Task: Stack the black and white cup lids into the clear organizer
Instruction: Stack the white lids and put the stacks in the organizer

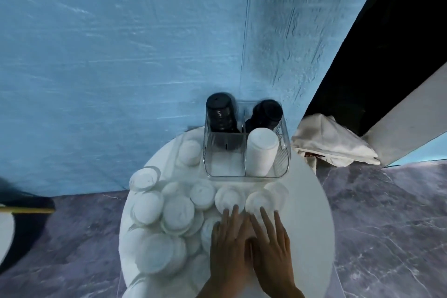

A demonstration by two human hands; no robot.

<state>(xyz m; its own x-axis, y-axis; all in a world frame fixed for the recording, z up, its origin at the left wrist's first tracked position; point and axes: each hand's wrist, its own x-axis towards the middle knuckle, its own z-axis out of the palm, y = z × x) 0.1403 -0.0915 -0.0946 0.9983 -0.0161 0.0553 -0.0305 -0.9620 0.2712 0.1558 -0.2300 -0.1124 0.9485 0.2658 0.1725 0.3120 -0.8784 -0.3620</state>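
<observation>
My left hand (pixel 228 237) and right hand (pixel 271 239) lie flat, fingers straight, gripping nothing. White lids (pixel 229 198) sit at my fingertips and spread to my left; the clear organizer (pixel 244 174) stands just beyond, holding black and white stacks. I judge gathering comes next: pinch one lid.

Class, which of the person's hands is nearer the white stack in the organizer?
Right. The right hand lies almost straight below the white stack; the left hand lies farther left.
</observation>
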